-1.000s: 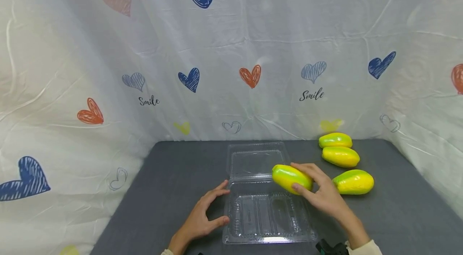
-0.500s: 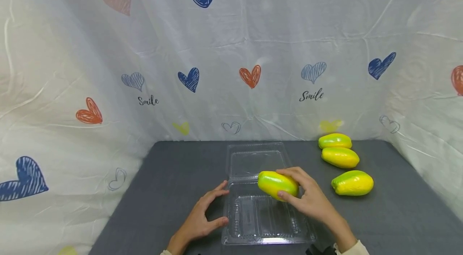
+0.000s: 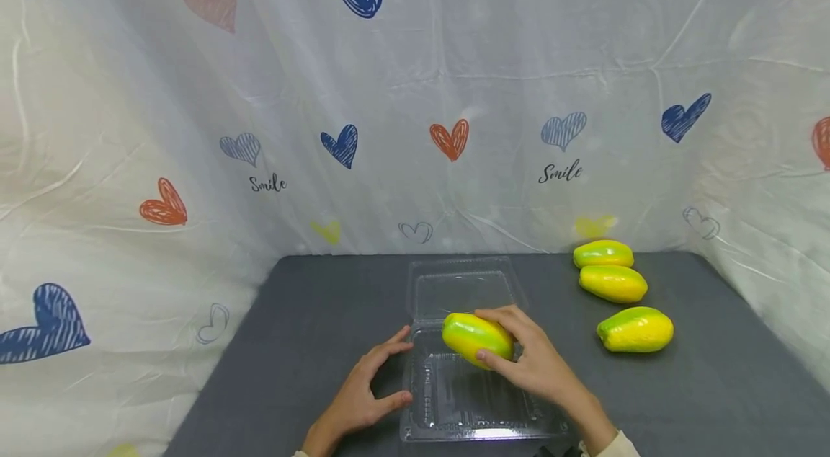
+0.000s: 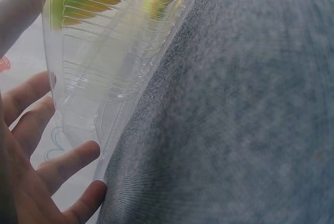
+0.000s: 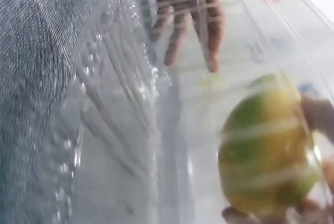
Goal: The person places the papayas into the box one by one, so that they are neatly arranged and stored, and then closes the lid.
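My right hand grips a yellow-green papaya, thumb on the near side and fingers over the far side, above the clear plastic clamshell box. In the right wrist view the same papaya shows through the box's transparent wall, with the fingers partly out of frame. At the box's left side my left hand stands with spread fingers, fingertips and thumb tip right at the rim. The left wrist view shows those fingers along the ribbed wall. The lid lies folded back behind the base.
Two papayas lie one behind the other at the back right of the grey table, a rear one and a nearer one. Another papaya is closer to me on the right. A heart-printed curtain surrounds the table.
My right hand has carried the papaya leftward and slightly nearer me, from the box's right side to over its middle. The left hand has kept its place at the box.
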Available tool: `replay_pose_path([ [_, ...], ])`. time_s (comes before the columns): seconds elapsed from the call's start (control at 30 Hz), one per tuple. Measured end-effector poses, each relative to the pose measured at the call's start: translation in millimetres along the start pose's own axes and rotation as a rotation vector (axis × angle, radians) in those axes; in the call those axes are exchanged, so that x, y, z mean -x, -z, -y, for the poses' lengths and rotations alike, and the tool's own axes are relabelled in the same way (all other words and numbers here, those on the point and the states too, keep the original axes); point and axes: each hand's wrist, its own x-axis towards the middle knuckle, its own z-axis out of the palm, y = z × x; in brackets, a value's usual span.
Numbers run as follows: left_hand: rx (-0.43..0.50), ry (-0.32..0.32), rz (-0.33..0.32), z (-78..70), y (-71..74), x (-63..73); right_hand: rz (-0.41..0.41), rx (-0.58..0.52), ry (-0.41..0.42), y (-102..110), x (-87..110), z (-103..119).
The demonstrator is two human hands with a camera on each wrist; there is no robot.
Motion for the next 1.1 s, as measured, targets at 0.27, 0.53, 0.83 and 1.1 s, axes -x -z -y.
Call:
replay_pose_path([
  [0.27, -0.006, -0.007, -0.002, 0.0, -1.0, -0.6, 0.026, 0.015, -0.008, -13.4, -3.4, 7.7],
  [0.53, -0.006, 0.019, 0.008, -0.3, 1.4, 1.0, 0.044, 0.049, 0.011, -26.2, -6.5, 16.5],
  [0.83, -0.017, -0.003, -0.001, 1.7, 0.8, 1.9, 0.005, 0.13, -0.012, -39.8, -5.7, 18.4],
  [1.1, -0.003, 0.028, -0.005, -0.1, 0.6, 1.5, 0.032, 0.113, -0.039, -44.3, -5.6, 20.9],
])
